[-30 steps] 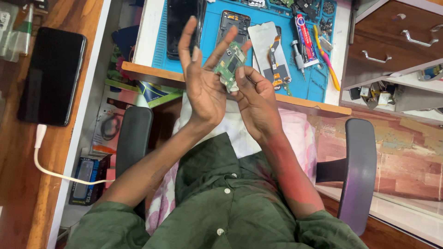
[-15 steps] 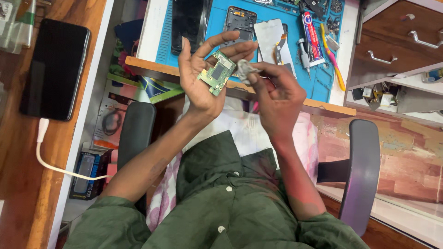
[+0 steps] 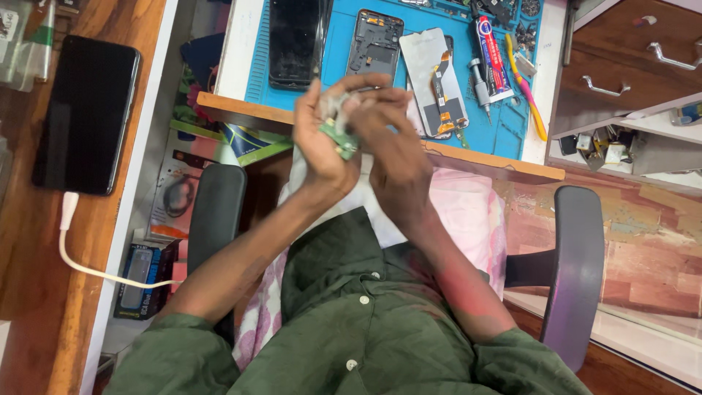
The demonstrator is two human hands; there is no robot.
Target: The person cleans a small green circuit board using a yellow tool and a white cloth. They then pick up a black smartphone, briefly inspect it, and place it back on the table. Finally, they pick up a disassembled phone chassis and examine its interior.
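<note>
My left hand (image 3: 322,143) grips a small green circuit board (image 3: 338,139) in front of my chest, just short of the desk edge. My right hand (image 3: 391,143) is pressed against it from the right, fingers curled over the top of the board, which is blurred and mostly hidden between both hands. On the blue work mat (image 3: 336,51) beyond the hands lie a black phone screen (image 3: 295,40), an open phone frame (image 3: 374,40) and a grey back panel with an orange flex cable (image 3: 437,80).
A red-and-white tube (image 3: 492,55), a screwdriver (image 3: 479,84) and a pink-yellow tool (image 3: 526,95) lie at the mat's right. Wooden drawers (image 3: 629,58) stand to the right. A black phone (image 3: 86,113) with a white cable (image 3: 80,256) lies on the left counter. Chair armrests (image 3: 216,219) flank me.
My hands have closed together around the circuit board; the right hand moved left over it, and the board is turned and more hidden than before.
</note>
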